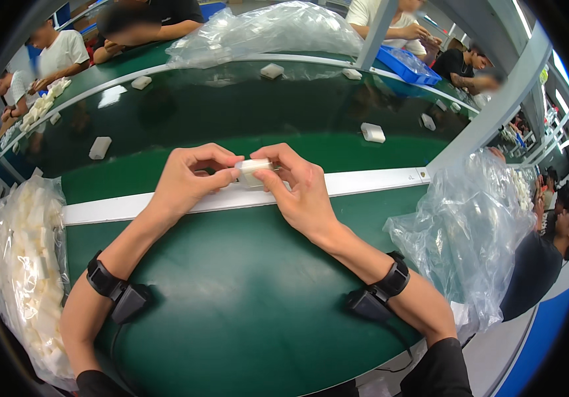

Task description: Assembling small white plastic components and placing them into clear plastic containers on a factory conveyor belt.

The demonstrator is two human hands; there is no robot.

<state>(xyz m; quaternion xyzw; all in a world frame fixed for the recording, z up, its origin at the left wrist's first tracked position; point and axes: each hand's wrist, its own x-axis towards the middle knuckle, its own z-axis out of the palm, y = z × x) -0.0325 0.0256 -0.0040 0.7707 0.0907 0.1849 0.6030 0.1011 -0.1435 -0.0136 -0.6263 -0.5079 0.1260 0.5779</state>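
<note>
White plastic block (252, 171) pinched between left hand (188, 180) and right hand (301, 188), wrists angled inward above the green table (244, 311).

Both hands, left hand (188, 180) and right hand (297, 188), pinching a small white plastic block (252, 169) above green table (244, 311).

Your left hand (188, 178) and right hand (301, 188) meet on a small block (252, 169) over the counter (244, 311); one bag (26, 264) sits left, another bag (469, 231) right.
</note>
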